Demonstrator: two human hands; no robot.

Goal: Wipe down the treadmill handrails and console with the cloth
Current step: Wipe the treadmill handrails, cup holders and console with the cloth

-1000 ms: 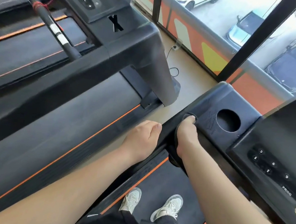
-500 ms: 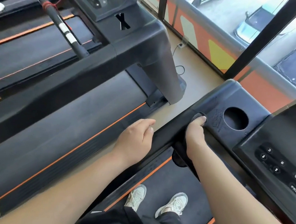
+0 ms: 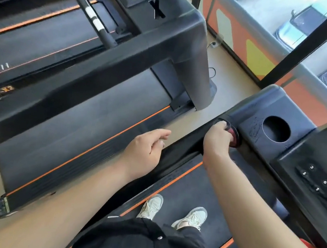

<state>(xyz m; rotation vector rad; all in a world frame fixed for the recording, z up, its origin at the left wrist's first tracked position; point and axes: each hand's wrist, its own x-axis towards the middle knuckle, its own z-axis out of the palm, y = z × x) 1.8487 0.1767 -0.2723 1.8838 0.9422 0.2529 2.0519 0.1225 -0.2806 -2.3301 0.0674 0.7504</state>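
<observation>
Bottom centre: pale sneakers [image 3: 171, 211] on the dark treadmill belt with orange edge stripe [image 3: 190, 189]; a person stands there, both bare forearms reaching up-frame.

Left hand [image 3: 145, 150], mid-frame: palm inward, fingers loosely curled and apart, holding nothing. It hovers just beside the black padded handrail [image 3: 184, 144]; cannot tell if it touches.

Right hand [image 3: 217, 139], right of centre: fingers wrapped over the rail top, knuckles up, wrist straight, clamped on the dark cloth with a reddish patch [image 3: 234, 136]. The cloth is bunched round the rail, right where it joins the black moulded console with a round cup hole [image 3: 255, 121].

Step looks like wiping the rail's console end. To do it well, keep the cloth wrapped fully round, twist into the joint seam, then move on over the cup-hole rim and the black number keypad [image 3: 318, 182] at right edge, pressing lightly there.

Upper left: a neighbouring black treadmill [image 3: 104, 61]. Top right: a window onto parked cars [image 3: 298, 25].
</observation>
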